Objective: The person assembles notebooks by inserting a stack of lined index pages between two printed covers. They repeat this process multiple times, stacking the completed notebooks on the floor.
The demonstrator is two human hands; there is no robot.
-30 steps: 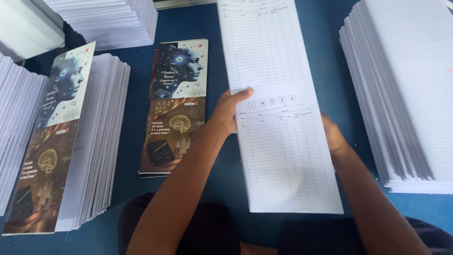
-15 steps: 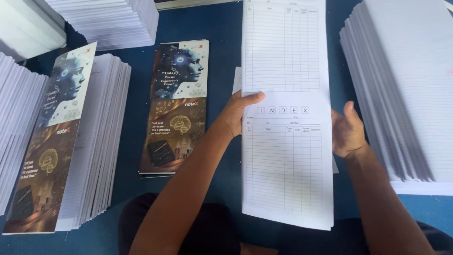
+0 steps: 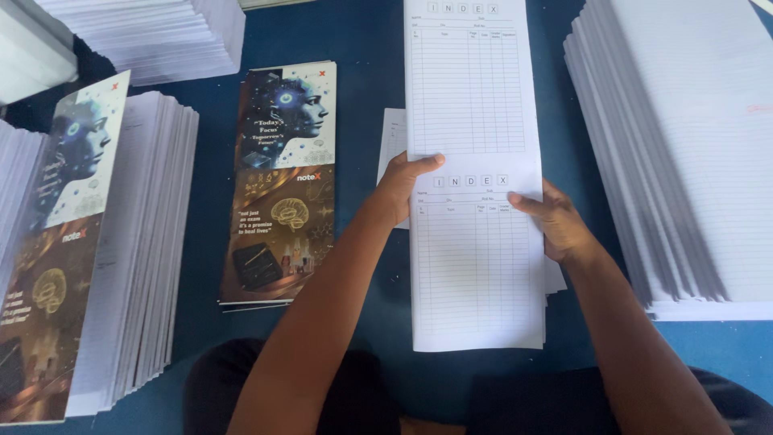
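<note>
Hands, left hand [image 3: 400,187] and right hand [image 3: 554,223], each gripping an edge of long index sheet [image 3: 475,242]; blue table [image 3: 362,64]

Both hands [image 3: 475,205] grip a printed index sheet [image 3: 473,242] (long, white).

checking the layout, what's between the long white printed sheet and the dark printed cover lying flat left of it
In the head view, the left hand and forearm cross that gap between the long white sheet and the dark cover; otherwise blue tabletop and a small paper edge.

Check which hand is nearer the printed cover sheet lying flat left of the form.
Left. The left hand grips the form's left edge, beside the cover sheet; the right hand holds the far edge.
</note>
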